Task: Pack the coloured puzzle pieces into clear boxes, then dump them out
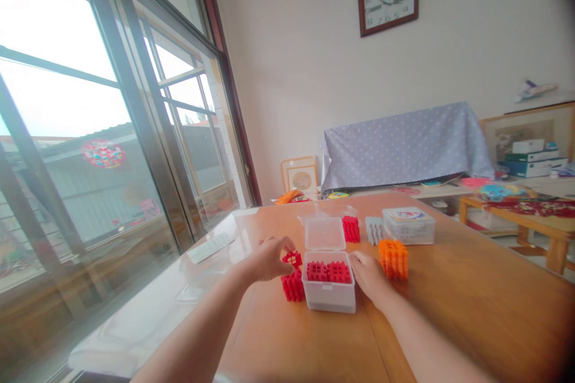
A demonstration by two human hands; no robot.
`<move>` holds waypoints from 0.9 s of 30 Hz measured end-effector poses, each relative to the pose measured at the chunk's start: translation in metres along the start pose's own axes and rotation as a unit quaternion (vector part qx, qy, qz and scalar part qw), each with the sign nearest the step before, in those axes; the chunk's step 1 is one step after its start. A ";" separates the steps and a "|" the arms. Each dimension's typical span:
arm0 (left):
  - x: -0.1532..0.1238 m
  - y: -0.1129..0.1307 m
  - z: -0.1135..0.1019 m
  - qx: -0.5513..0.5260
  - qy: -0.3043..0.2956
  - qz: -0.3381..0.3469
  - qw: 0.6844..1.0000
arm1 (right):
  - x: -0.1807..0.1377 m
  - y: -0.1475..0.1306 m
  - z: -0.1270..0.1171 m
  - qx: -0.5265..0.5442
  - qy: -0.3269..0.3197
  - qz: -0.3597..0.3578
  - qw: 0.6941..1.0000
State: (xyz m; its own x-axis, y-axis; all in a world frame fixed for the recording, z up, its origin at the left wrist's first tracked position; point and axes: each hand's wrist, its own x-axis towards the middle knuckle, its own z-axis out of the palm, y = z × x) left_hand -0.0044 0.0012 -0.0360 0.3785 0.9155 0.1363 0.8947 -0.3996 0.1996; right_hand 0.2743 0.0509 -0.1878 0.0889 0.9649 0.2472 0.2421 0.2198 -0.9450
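The wooden surface is smooth, glossy and warm brown. Nearest on it sits a box of frosted clear plastic, rectangular with rounded corners.

The left hand is closed in a pinch, thumb and fingertips gripping one red piece, a small hard plastic lattice with open square cells. It holds the piece just above a red stack of the same lattices, which stands right beside the box's left wall, close enough to be in easy reach.

The right hand lies loosely open against the box's right wall, gripping nothing. It seems to brace the light box so it cannot slide. Inside, red blocks lie flat, side by side, filling the box nearly to the rim. The lid is tipped back and upright behind them, leaving the mouth free.

Just past the right hand stands an orange stack. Farther on are a second red pile, a grey pile and a closed case with a printed label on top.

Beyond the surface, a dotted cloth hangs in soft folds over some furniture, and a framed clock hangs on the wall.
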 end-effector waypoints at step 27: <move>0.030 0.087 0.032 -0.002 -0.069 0.136 0.988 | 0.003 0.005 0.002 -0.003 0.001 -0.012 1.000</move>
State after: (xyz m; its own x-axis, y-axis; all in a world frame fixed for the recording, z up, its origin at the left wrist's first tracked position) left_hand 0.0926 -0.0052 -0.0458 0.6345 0.7711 0.0530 0.7538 -0.6325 0.1780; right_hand 0.2738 0.0551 -0.1926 0.0852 0.9592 0.2695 0.2508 0.2412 -0.9375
